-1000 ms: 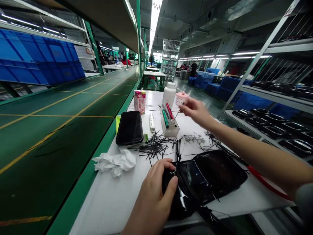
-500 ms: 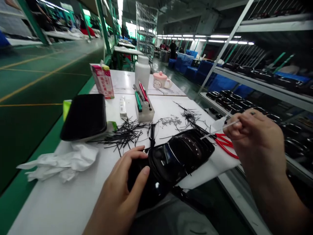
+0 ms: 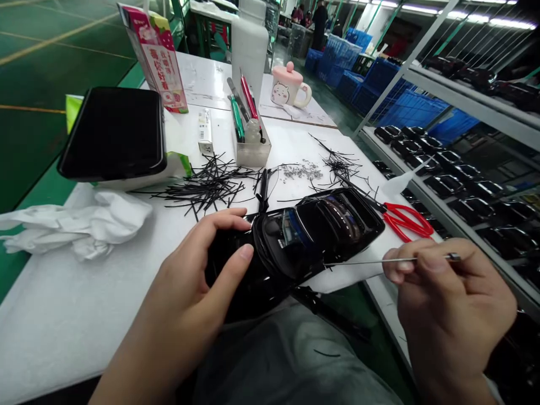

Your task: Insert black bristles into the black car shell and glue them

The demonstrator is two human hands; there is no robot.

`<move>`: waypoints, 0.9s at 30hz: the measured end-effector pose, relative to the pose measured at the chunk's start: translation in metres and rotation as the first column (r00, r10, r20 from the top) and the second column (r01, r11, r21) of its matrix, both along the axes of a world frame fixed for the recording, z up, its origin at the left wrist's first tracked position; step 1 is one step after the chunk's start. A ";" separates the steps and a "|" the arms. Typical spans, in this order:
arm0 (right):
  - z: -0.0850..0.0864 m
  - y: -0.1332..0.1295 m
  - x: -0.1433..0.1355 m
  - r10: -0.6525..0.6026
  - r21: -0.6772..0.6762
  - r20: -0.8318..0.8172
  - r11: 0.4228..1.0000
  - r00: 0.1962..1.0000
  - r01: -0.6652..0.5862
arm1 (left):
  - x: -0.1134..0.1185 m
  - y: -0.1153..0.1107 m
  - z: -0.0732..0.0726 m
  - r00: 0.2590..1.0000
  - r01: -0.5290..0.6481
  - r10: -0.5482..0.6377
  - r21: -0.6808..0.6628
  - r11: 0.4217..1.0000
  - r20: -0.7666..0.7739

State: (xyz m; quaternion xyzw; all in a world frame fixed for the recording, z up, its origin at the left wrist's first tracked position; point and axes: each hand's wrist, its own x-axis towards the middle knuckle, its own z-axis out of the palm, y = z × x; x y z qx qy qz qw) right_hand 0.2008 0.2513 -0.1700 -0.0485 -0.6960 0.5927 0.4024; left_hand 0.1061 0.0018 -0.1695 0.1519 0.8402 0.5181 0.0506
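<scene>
Head: car (image 3: 314, 228) diagonal, nose lower-left

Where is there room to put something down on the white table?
There's a big bare patch of table nearer than the crumpled tissue, left of the left hand; a smaller one between the mug and grey bits. It's crowded beyond the black model car, with black strips.
</scene>
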 end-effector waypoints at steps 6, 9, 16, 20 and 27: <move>-0.006 -0.007 -0.001 -0.014 0.105 -0.011 0.994 1.000 0.015 | 0.000 0.001 -0.002 1.000 0.007 -0.007 0.019 1.000 -0.003; -0.008 -0.007 -0.002 -0.021 0.133 -0.005 0.991 1.000 0.022 | 0.001 0.000 -0.003 1.000 0.013 -0.013 0.025 1.000 -0.010; -0.007 -0.004 0.002 -0.037 0.167 -0.032 0.985 0.999 0.042 | 0.003 0.001 -0.001 1.000 0.021 -0.020 0.027 0.999 -0.024; -0.005 -0.006 0.002 -0.031 0.158 -0.046 0.987 0.998 0.038 | 0.004 0.001 0.000 0.999 0.023 -0.022 0.042 0.999 -0.029; -0.006 -0.009 0.002 -0.058 0.157 -0.044 0.985 0.997 0.064 | 0.004 0.002 0.000 0.999 0.022 -0.020 0.054 0.998 -0.034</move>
